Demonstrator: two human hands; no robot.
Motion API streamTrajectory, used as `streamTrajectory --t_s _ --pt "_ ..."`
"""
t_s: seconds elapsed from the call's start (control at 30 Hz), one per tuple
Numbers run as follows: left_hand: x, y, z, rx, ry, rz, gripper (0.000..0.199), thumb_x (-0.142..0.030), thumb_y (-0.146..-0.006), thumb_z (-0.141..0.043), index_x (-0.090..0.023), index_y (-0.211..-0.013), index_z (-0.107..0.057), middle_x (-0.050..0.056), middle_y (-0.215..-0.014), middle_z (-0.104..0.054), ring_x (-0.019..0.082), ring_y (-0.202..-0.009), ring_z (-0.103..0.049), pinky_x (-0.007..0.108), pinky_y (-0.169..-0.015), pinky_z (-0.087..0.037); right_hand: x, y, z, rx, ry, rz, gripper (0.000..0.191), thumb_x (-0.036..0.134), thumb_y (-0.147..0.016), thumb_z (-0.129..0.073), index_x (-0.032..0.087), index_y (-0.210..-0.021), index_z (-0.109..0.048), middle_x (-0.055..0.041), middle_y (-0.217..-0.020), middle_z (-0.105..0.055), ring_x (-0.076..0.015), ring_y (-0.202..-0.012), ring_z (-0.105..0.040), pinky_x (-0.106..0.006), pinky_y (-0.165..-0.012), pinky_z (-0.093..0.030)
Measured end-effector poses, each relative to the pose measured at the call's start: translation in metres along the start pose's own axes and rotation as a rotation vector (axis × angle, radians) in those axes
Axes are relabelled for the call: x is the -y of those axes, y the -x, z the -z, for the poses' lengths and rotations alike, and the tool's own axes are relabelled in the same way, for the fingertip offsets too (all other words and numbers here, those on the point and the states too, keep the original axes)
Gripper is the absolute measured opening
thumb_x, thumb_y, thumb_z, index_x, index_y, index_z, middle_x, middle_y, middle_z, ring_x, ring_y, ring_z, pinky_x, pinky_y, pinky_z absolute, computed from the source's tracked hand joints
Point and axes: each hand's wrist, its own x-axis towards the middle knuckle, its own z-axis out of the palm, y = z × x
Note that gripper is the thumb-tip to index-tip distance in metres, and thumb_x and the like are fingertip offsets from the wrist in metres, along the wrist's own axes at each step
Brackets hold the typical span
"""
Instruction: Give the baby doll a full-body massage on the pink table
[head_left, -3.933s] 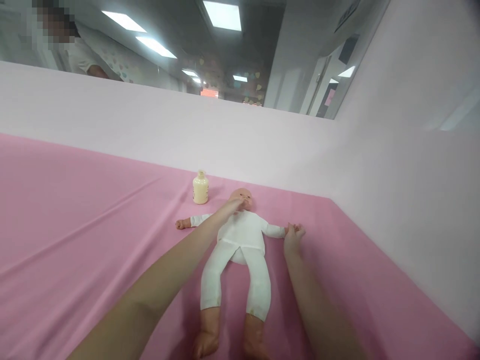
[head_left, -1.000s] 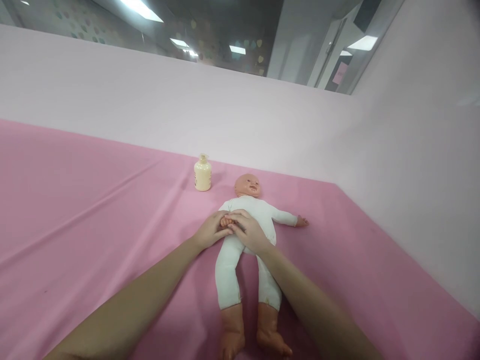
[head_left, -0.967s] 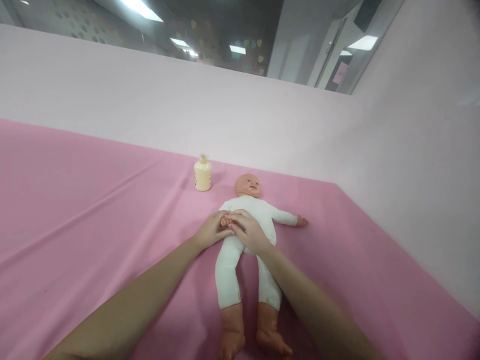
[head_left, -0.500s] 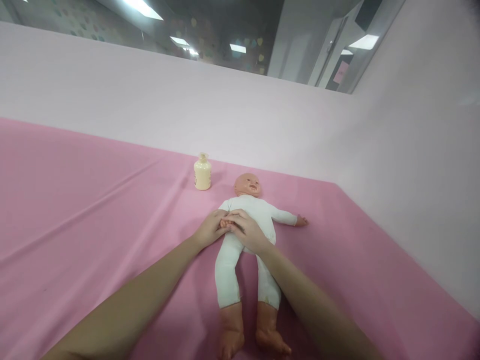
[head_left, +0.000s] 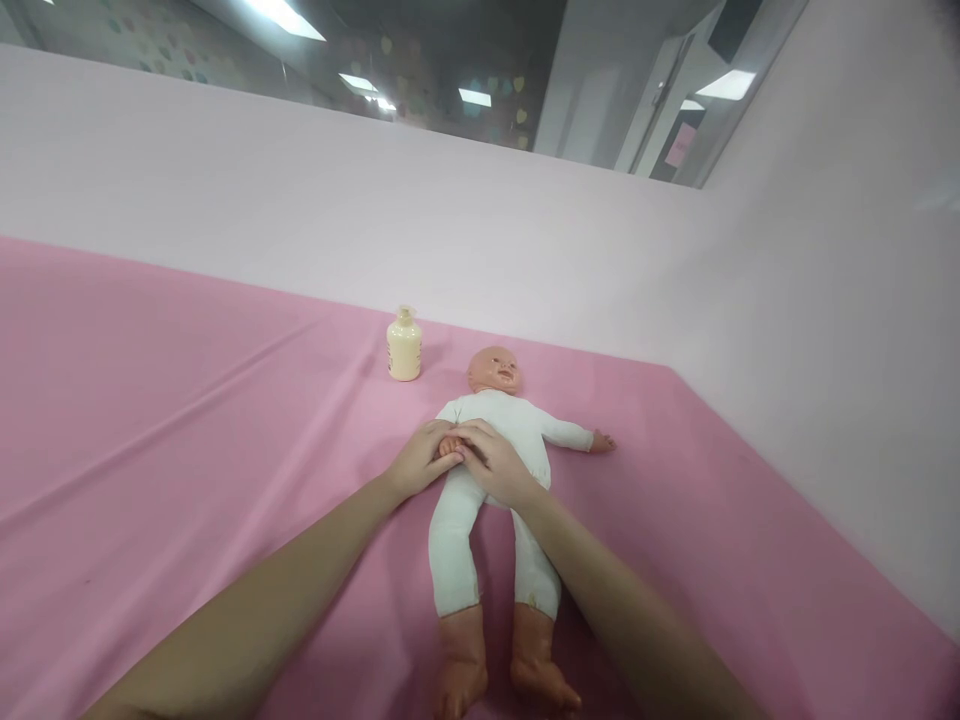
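Observation:
A baby doll (head_left: 504, 410) with a white cloth body and hard plastic head, hands and feet lies on its back. Its head is at the far end and its feet point toward me. Both of my hands meet at the doll's hand (head_left: 450, 446) on the left side of the picture. My left hand (head_left: 421, 460) is closed round it from the left, thumb on the near side. From the right, my right hand (head_left: 495, 462) wraps over it, fingertips touching my left hand. The doll's other arm (head_left: 574, 434) stretches out to the right, untouched.
A cream pump bottle (head_left: 405, 350) stands upright left of the doll's head. Pink cloth (head_left: 225, 400) with a few creases covers the surface. Behind it rises a pale wall (head_left: 337, 210) with a window (head_left: 450, 60) above, and another wall (head_left: 840, 330) closes off the right.
Almost everything holds still. My thumbs have shifted slightly over the doll's hand, and a little more of its fingers shows.

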Motion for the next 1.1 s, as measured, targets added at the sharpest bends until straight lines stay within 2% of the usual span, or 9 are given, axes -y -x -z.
streamTrajectory --t_s 0.33,0.5,0.7,0.87,1.0,1.1 --pt "-0.013 0.0 -0.004 -0.018 0.05 0.151 0.027 -0.043 -0.091 -0.05 -0.017 -0.098 -0.051 0.005 -0.095 -0.057 0.02 -0.089 -0.052 0.033 -0.08 -0.043 -0.004 0.0 -0.001 -0.022 0.016 0.002 0.027 0.02 -0.096 -0.036 0.02 -0.11 -0.06 -0.004 -0.118 -0.051 -0.0087 -0.11 -0.049 -0.027 -0.1 -0.043" --pt "-0.008 0.0 -0.006 -0.011 0.047 0.1 0.011 -0.027 -0.091 -0.045 -0.018 -0.095 -0.05 0.005 -0.093 -0.055 0.019 -0.089 -0.052 0.033 -0.081 -0.043 0.003 0.001 0.0 -0.028 0.023 0.004 0.024 0.022 -0.094 -0.043 0.021 -0.11 -0.061 -0.0041 -0.116 -0.052 -0.0085 -0.107 -0.051 -0.025 -0.098 -0.045" --pt "-0.008 -0.001 -0.006 -0.033 0.054 0.072 0.01 -0.018 -0.088 -0.047 -0.017 -0.096 -0.052 0.004 -0.094 -0.055 0.017 -0.089 -0.052 0.032 -0.08 -0.043 0.001 0.001 -0.002 -0.027 0.03 -0.001 0.024 0.015 -0.09 -0.045 0.02 -0.107 -0.061 -0.0041 -0.115 -0.051 -0.0086 -0.107 -0.051 -0.025 -0.097 -0.045" --pt "-0.011 -0.001 -0.005 -0.022 0.038 0.065 0.009 -0.024 -0.09 -0.048 -0.017 -0.094 -0.053 0.004 -0.093 -0.056 0.017 -0.088 -0.052 0.032 -0.081 -0.042 -0.001 0.001 -0.003 -0.024 0.027 -0.002 0.026 0.014 -0.09 -0.043 0.019 -0.107 -0.061 -0.0042 -0.115 -0.052 -0.0085 -0.107 -0.05 -0.024 -0.096 -0.045" --pt "-0.01 0.0 -0.002 -0.002 0.042 0.095 0.021 -0.037 -0.093 -0.047 -0.017 -0.098 -0.053 0.006 -0.095 -0.057 0.018 -0.088 -0.052 0.032 -0.079 -0.043 0.0 0.0 -0.002 -0.028 0.014 -0.003 0.024 0.021 -0.094 -0.043 0.02 -0.109 -0.062 -0.0047 -0.116 -0.052 -0.0094 -0.109 -0.05 -0.026 -0.1 -0.043" --pt "-0.009 0.0 -0.001 0.005 0.065 0.068 0.029 -0.044 -0.093 -0.045 -0.017 -0.1 -0.052 0.007 -0.097 -0.058 0.019 -0.088 -0.053 0.033 -0.08 -0.043 0.001 0.0 0.0 -0.018 0.001 -0.015 0.023 0.028 -0.095 -0.046 0.021 -0.109 -0.062 -0.0046 -0.116 -0.052 -0.0098 -0.11 -0.049 -0.027 -0.101 -0.043"
